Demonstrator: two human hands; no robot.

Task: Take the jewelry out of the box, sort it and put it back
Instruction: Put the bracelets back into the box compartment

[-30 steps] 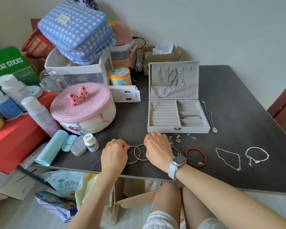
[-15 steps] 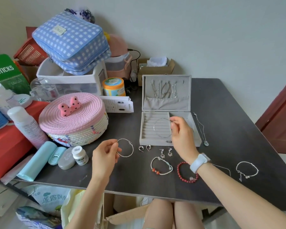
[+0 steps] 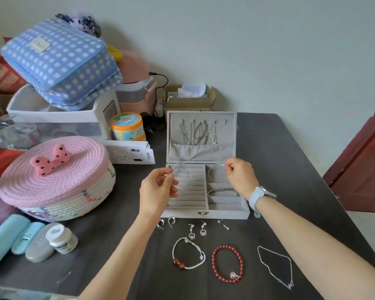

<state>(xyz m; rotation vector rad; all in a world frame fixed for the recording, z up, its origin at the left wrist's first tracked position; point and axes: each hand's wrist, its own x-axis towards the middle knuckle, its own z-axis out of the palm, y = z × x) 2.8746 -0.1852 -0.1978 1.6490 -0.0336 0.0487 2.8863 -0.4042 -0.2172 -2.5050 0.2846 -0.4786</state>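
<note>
While both hands hover over the open jewelry box (image 3: pixel 206 214), each pinches a thin silver hoop.

On the left of the dark worktop (image 3: pixel 279 169) sits a pink woven basket (image 3: pixel 52 182) with a bow on its lid. The left hand (image 3: pixel 157 191) grips one silver hoop (image 3: pixel 185 178) between thumb and fingertips above the ring slots on the box's left side. The right hand (image 3: pixel 240 177), with a watch at the wrist, pinches a second hoop (image 3: pixel 212 174) over the right compartments, where a bangle (image 3: pixel 222 191) lies. Chains (image 3: pixel 198 132) hang inside the raised lid. In front of the box lie small earrings (image 3: pixel 196 230), then a white cord bracelet (image 3: pixel 188 253), a red bead bracelet (image 3: pixel 227 264) and a silver necklace (image 3: pixel 277 266), each apart from the next.
</note>
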